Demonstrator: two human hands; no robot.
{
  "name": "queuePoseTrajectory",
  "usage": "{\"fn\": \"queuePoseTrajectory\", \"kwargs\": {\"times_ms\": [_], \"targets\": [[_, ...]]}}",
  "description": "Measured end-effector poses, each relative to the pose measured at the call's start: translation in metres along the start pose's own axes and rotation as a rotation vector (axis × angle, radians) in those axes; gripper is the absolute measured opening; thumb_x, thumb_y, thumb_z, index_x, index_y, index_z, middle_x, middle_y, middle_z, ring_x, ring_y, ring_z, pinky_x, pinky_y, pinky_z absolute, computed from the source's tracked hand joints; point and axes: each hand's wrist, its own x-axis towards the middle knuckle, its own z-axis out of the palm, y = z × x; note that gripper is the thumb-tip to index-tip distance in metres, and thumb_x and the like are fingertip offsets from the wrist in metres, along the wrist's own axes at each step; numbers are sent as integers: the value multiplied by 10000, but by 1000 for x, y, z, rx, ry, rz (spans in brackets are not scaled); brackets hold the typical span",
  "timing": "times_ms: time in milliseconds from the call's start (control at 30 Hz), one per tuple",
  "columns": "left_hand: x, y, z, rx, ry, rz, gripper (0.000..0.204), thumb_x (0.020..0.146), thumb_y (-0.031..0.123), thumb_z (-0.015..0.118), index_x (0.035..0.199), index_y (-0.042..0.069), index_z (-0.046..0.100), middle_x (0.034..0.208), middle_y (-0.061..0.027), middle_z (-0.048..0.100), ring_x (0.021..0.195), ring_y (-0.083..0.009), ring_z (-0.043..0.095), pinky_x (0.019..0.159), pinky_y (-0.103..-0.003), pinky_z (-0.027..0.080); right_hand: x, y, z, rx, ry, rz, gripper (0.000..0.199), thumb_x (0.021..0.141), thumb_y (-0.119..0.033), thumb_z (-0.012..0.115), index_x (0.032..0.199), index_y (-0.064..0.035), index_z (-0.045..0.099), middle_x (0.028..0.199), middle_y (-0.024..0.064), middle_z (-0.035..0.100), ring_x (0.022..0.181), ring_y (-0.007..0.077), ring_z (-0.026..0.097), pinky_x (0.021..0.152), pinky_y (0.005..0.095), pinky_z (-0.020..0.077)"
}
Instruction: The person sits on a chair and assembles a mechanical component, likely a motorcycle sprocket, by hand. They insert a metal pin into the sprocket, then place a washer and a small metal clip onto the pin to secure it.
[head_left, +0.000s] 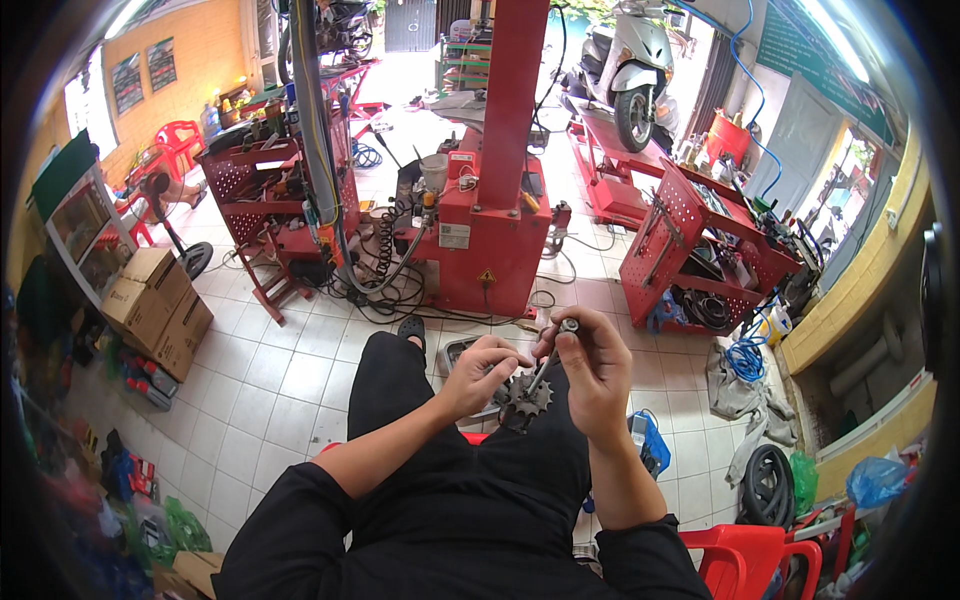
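Note:
I sit with my legs in black trousers. My right hand [592, 368] grips a slim metal tool [553, 352] whose tip points down at a dark toothed sprocket [526, 396] resting on my lap. My left hand [484, 368] is pinched at the sprocket's upper edge, fingertips close to the tool's shaft. Both forearms come in from the lower edge in black sleeves.
A red tyre-changing machine [490, 210] stands just ahead on the white tiled floor. Red tool trolleys stand at left [262, 190] and right [700, 250]. A scooter [632, 70] sits on a red lift. Cardboard boxes [155, 310] at left, rags [740, 400] and a red plastic chair [750, 555] at right.

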Motion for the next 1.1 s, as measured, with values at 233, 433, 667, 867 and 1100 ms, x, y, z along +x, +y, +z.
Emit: {"fn": "queuePoseTrajectory", "kwargs": {"times_ms": [233, 433, 667, 867, 1100], "targets": [[0, 0, 1, 10, 18, 36, 197, 896, 139, 546, 846, 6, 683, 847, -85, 599, 890, -198, 539, 809, -307, 414, 1, 2, -3, -4, 4, -15, 194, 967, -65, 507, 1140, 19, 514, 911, 46, 573, 827, 94, 594, 762, 228, 472], [-6, -12, -7, -28, 121, 71, 193, 878, 94, 559, 724, 4, 631, 744, -60, 548, 770, -177, 507, 711, -291, 391, 1, 1, -1, -4, 27, -3, 184, 967, -70, 507, 1127, 19, 518, 868, 43, 571, 816, 96, 597, 742, 225, 467], [-1, -7, 0, -49, 78, 15, 149, 883, 113, 557, 871, 14, 668, 844, -68, 579, 846, -179, 523, 766, -299, 410, -1, 2, 3, 84, 12, -33, 172, 982, -78, 459, 1127, 8, 489, 844, 50, 556, 784, 109, 563, 730, 239, 457], [-2, 4, 2, -58, -152, -22, 229, 882, 159, 556, 1019, 31, 687, 992, -103, 627, 995, -211, 560, 894, -328, 423, -3, 6, 1, 209, 46, 8, 183, 1000, -145, 389, 1094, -9, 469, 742, -2, 418, 661, 67, 375, 620, 221, 341], [-3, -3, -1, -63, -244, -6, 228, 865, 151, 561, 1004, 35, 699, 983, -95, 628, 946, -202, 576, 868, -325, 437, -5, -1, 2, 128, 21, 54, 223, 1005, -220, 353, 1060, -23, 440, 707, -4, 351, 628, 81, 324, 621, 238, 346]]}}
